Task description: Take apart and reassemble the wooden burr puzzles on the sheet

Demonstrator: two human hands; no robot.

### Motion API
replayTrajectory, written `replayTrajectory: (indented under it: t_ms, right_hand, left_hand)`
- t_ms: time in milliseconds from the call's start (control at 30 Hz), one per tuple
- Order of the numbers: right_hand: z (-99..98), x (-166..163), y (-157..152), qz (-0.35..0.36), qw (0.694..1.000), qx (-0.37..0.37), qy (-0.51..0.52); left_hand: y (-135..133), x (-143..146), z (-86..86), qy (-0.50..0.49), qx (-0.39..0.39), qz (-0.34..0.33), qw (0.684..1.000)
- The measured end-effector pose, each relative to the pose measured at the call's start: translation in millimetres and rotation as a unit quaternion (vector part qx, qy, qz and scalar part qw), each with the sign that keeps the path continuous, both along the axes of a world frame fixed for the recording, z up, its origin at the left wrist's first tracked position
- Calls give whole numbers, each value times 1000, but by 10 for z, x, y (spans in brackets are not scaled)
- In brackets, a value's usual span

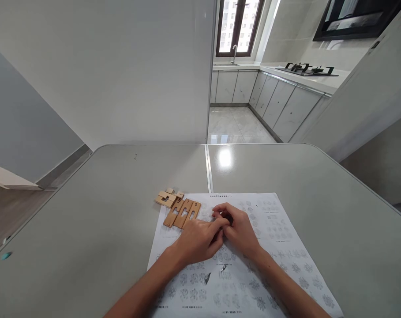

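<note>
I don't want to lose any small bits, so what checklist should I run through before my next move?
1. Both hands over the paper: ok. The left hand and right hand meet above the paper.
2. What the fingers hold: cannot tell; any held piece is hidden.
3. Paper free of scraps: not ok. Two shiny scraps lie on it.
4. Numbered wooden pieces together: ok. Three lie side by side.
5. Pale wooden blocks fully on the paper: not ok. They reach past its upper left edge.
</note>
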State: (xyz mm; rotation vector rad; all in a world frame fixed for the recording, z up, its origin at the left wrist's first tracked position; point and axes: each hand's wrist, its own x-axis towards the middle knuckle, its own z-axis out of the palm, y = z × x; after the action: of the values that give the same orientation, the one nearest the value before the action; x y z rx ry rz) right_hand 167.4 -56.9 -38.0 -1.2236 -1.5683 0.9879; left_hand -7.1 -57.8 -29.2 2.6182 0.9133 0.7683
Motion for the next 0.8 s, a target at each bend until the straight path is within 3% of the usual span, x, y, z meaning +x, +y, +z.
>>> replayTrajectory:
  t_ms: [800]
  right_hand:
    - [-20,-6,-1,-2,1000,-1,-4]
  left_hand:
    - [-9,-5,12,2,3,5,1000]
